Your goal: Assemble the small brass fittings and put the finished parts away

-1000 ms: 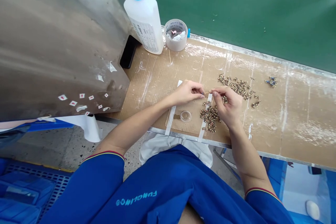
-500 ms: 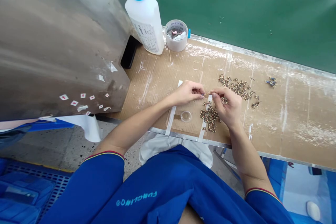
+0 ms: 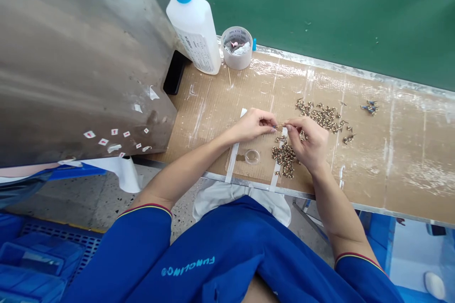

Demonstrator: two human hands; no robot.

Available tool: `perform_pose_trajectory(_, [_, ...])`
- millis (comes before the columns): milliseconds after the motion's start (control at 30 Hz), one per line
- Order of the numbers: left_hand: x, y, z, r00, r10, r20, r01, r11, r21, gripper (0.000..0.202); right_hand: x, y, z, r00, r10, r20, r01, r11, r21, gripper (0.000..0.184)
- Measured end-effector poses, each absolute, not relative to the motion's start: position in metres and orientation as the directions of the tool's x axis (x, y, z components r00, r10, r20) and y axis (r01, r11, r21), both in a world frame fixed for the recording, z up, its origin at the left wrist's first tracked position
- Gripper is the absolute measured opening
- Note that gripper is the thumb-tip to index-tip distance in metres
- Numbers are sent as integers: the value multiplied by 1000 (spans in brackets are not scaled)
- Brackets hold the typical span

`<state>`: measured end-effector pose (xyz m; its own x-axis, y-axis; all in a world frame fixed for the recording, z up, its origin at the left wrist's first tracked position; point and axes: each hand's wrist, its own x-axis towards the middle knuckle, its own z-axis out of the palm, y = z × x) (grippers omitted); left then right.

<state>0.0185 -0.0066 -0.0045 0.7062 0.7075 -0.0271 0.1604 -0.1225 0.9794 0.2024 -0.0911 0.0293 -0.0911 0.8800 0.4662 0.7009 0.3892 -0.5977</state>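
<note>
My left hand (image 3: 254, 124) is closed in a pinch over the cardboard-covered bench, with a small metal part, dark or bluish, barely showing at its fingertips. Facing it, my right hand (image 3: 308, 144) pinches a thin wooden toothpick (image 3: 280, 126), whose far end meets the left fingertips. Just below the hands lies a pile of small brass-coloured metal parts (image 3: 284, 158), partly covered by my right hand. A second pile of metal parts (image 3: 325, 117) spreads beyond that hand. Left of the nearer pile sits a small clear round dish (image 3: 252, 156).
A white bottle with a blue nozzle (image 3: 197, 33) stands at the back left, beside a tape roll (image 3: 237, 52) with scraps inside. Another toothpick (image 3: 229, 76) lies near them. Several blue-tipped parts (image 3: 370, 107) lie at right. A metal panel (image 3: 88, 57) borders the left side.
Both hands keep the same pinch, fingertip to fingertip, with the toothpick between them. The camera view has shifted slightly; nothing has been picked up or let go.
</note>
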Motion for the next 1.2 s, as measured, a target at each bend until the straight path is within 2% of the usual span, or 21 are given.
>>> perform_pose_trajectory(100, [18, -6, -5, 705, 708, -28, 147, -108, 983, 6, 206, -92, 30, -13, 899, 438, 657, 338, -674, 20])
perform_pose_trajectory(233, [18, -6, -3, 705, 708, -46, 138, -72, 988, 7, 212, -94, 34, 102, 922, 373, 463, 287, -838, 19])
perform_pose_trajectory(333, [18, -5, -2, 711, 702, -45, 123, -60, 991, 7, 209, -96, 39, -72, 942, 326, 336, 331, -882, 19])
perform_pose_trajectory(467, [17, -6, -1, 712, 702, -16, 83, -61, 995, 9, 189, -101, 36, -391, 840, 376, 268, 495, -827, 13])
perform_pose_trajectory(600, [18, -6, -2, 696, 718, -6, 79, -68, 995, 6, 169, -108, 23, -527, 751, 398, 318, 609, -727, 17])
perform_pose_trajectory(700, [18, -5, -2, 689, 725, -7, 78, -64, 995, 6, 167, -111, 21, -551, 744, 378, 344, 615, -710, 18])
perform_pose_trajectory(800, [17, -3, -1, 689, 725, -13, 71, -50, 996, 8, 182, -106, 28, -484, 798, 360, 378, 562, -736, 19])
perform_pose_trajectory(967, [15, 0, -1, 632, 773, -57, 94, -3, 996, 9, 219, -92, 36, -281, 941, 190, 635, 331, -698, 19])
perform_pose_trajectory(1100, [15, 0, -2, 622, 779, -74, 118, 1, 993, 11, 231, -90, 30, -372, 927, 34, 664, 292, -688, 15])
perform_pose_trajectory(1200, [16, 0, -2, 618, 782, -77, 126, -2, 992, 11, 228, -91, 23, -406, 914, 8, 686, 310, -658, 12])
